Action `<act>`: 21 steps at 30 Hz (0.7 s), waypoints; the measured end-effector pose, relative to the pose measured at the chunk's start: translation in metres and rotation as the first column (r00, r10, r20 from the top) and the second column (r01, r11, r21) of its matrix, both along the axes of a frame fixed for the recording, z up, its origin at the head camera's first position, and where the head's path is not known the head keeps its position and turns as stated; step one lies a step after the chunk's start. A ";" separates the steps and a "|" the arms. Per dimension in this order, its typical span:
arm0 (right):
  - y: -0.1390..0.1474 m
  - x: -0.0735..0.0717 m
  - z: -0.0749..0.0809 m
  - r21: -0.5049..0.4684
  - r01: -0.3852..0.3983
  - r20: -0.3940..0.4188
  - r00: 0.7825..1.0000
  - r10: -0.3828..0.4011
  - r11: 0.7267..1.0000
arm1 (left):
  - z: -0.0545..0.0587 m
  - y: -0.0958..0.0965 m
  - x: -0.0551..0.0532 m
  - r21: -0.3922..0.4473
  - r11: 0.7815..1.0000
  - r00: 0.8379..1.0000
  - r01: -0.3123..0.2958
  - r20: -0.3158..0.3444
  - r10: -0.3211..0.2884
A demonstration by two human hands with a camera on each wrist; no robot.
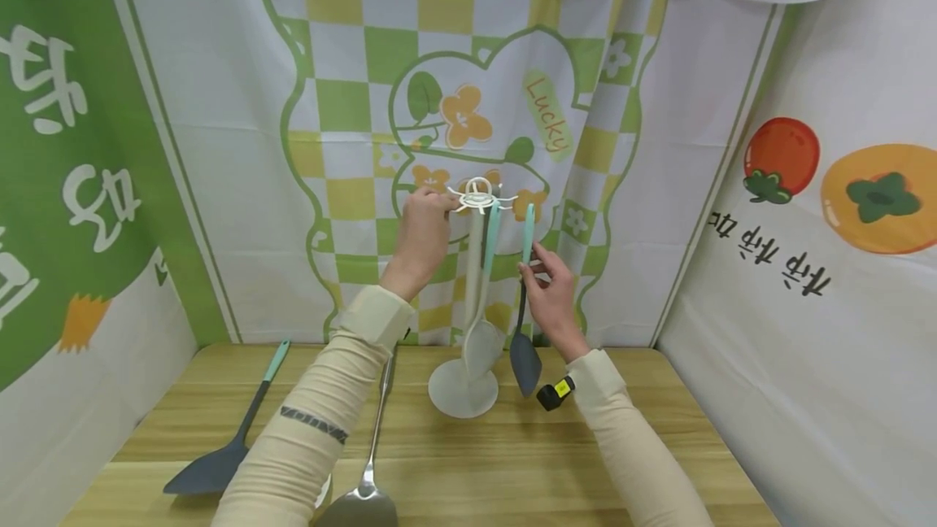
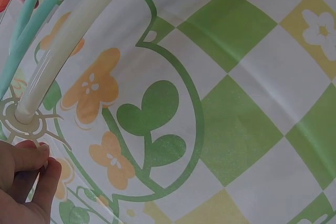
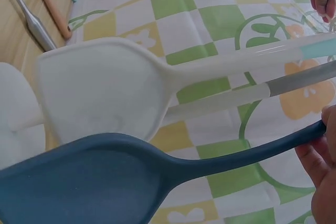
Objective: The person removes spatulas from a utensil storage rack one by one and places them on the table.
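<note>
A white utensil rack (image 1: 468, 283) stands on the table, with a ring of hooks on its top. My left hand (image 1: 424, 234) pinches one of those hooks, as the left wrist view shows closely. In my right hand (image 1: 552, 287) is a dark spatula (image 3: 100, 182) with a mint handle end, gripped near the handle with its head hanging down. The spatula's handle top is beside the hooks, to the right of the rack. A white turner (image 3: 105, 87) with a mint handle hangs from the rack. Behind it a grey handle (image 3: 304, 77) shows; its lower part is hidden.
On the table (image 1: 454, 478) at left lies a dark turner (image 1: 212, 466) with a mint handle. A metal utensil (image 1: 369, 470) lies nearer, partly behind my left forearm. The right wrist view also shows a wooden handle (image 3: 55, 11). A patterned curtain (image 1: 344, 104) hangs behind the rack.
</note>
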State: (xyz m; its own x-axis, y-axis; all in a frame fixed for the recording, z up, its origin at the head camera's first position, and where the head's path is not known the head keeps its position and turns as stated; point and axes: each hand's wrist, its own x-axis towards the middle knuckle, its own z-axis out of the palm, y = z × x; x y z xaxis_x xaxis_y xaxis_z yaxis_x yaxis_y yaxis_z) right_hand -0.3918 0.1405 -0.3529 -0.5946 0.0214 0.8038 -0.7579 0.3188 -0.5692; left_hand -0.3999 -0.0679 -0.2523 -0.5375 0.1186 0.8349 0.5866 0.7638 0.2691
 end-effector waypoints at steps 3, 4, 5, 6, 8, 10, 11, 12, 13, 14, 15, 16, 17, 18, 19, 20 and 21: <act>0.001 0.000 -0.002 0.001 0.004 0.006 1.000 -0.004 1.000 | 0.000 0.000 0.000 -0.004 1.000 1.000 0.000 0.002 0.000; 0.002 0.001 -0.003 0.001 0.004 0.011 1.000 -0.004 1.000 | 0.000 0.000 0.000 -0.005 1.000 1.000 0.001 0.001 -0.001; 0.002 0.001 -0.004 0.002 0.005 0.014 1.000 -0.005 1.000 | 0.000 0.000 0.000 -0.003 1.000 1.000 0.001 0.001 -0.001; 0.003 0.001 -0.004 0.002 0.005 0.019 1.000 -0.005 1.000 | 0.000 0.000 0.000 -0.005 1.000 1.000 0.000 0.000 0.000; 0.003 0.002 -0.006 0.002 0.007 0.026 1.000 -0.007 1.000 | 0.000 0.000 0.000 -0.007 1.000 1.000 -0.002 -0.004 0.002; 0.004 0.002 -0.007 0.005 0.011 0.028 1.000 -0.011 1.000 | 0.000 0.000 -0.001 -0.009 1.000 1.000 -0.001 -0.009 0.001; 0.004 0.002 -0.008 0.005 0.011 0.029 1.000 -0.011 1.000 | 0.000 0.000 -0.001 -0.008 1.000 1.000 0.001 -0.010 -0.002; 0.005 0.002 -0.009 0.007 0.012 0.030 0.999 -0.012 1.000 | 0.000 0.000 -0.001 -0.009 1.000 1.000 0.002 -0.011 -0.002; 0.006 0.002 -0.010 0.010 0.013 0.029 0.999 -0.014 1.000 | 0.000 0.000 -0.001 -0.009 1.000 1.000 0.003 -0.012 -0.003; 0.006 0.002 -0.011 0.015 0.012 0.028 1.000 -0.013 1.000 | 0.000 0.000 0.000 -0.007 1.000 1.000 0.006 -0.012 -0.007; 0.007 0.002 -0.012 0.020 0.011 0.027 1.000 -0.012 1.000 | 0.000 0.000 0.000 -0.004 1.000 1.000 0.010 -0.011 -0.010; 0.008 0.001 -0.013 0.025 0.009 0.027 1.000 -0.010 1.000 | 0.001 0.000 0.000 -0.001 1.000 1.000 0.013 -0.010 -0.013; 0.009 -0.001 -0.015 0.030 0.008 0.024 1.000 -0.009 1.000 | 0.001 0.000 0.001 0.001 1.000 1.000 0.013 -0.011 -0.013; 0.010 -0.003 -0.017 0.038 0.009 0.021 1.000 -0.010 0.999 | 0.001 0.000 0.001 0.001 1.000 1.000 0.012 -0.010 -0.012; 0.011 -0.006 -0.020 0.043 0.011 0.020 1.000 -0.012 0.999 | 0.001 0.000 0.001 0.002 1.000 1.000 0.012 -0.010 -0.012; 0.013 -0.009 -0.024 0.045 0.011 0.021 1.000 -0.012 0.999 | 0.000 0.000 0.001 0.003 1.000 1.000 0.014 -0.008 -0.014; 0.014 -0.013 -0.028 0.046 0.017 0.023 1.000 -0.018 0.999 | 0.000 0.000 0.001 0.001 1.000 1.000 0.013 -0.007 -0.013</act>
